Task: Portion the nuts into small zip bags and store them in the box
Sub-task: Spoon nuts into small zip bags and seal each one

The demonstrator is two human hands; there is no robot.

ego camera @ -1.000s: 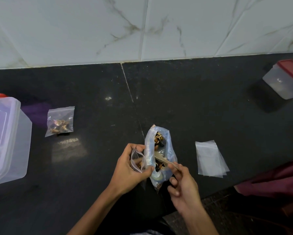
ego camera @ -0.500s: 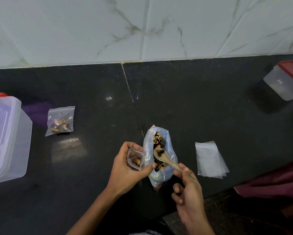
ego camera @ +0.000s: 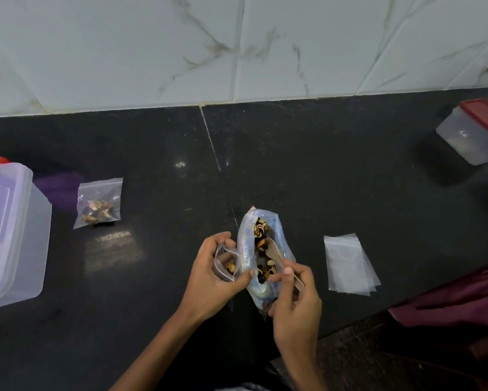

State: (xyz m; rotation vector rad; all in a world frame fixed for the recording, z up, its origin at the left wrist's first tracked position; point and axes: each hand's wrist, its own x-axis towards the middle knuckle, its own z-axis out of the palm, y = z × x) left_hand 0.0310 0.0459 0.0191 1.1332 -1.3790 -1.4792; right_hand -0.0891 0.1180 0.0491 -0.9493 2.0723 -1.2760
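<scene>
A big clear bag of mixed nuts (ego camera: 261,244) lies open on the black counter (ego camera: 321,170), near its front edge. My left hand (ego camera: 209,273) grips a small zip bag (ego camera: 226,263) held open beside it, a few nuts inside. My right hand (ego camera: 295,294) holds a wooden spoon (ego camera: 274,249) whose bowl sits inside the big bag among the nuts. A filled small zip bag (ego camera: 99,203) lies flat at the left. A clear plastic box (ego camera: 10,230) with a red trim stands at the far left edge.
A stack of empty small zip bags (ego camera: 347,263) lies to the right of my hands. A second clear box with a red lid (ego camera: 474,134) stands at the far right. A white tiled wall (ego camera: 237,46) backs the counter. Maroon cloth (ego camera: 457,300) lies at the lower right.
The spoon has gone from the small bag's mouth back deeper into the big nut bag. My right hand has shifted slightly toward the big bag. My left hand keeps the small bag open.
</scene>
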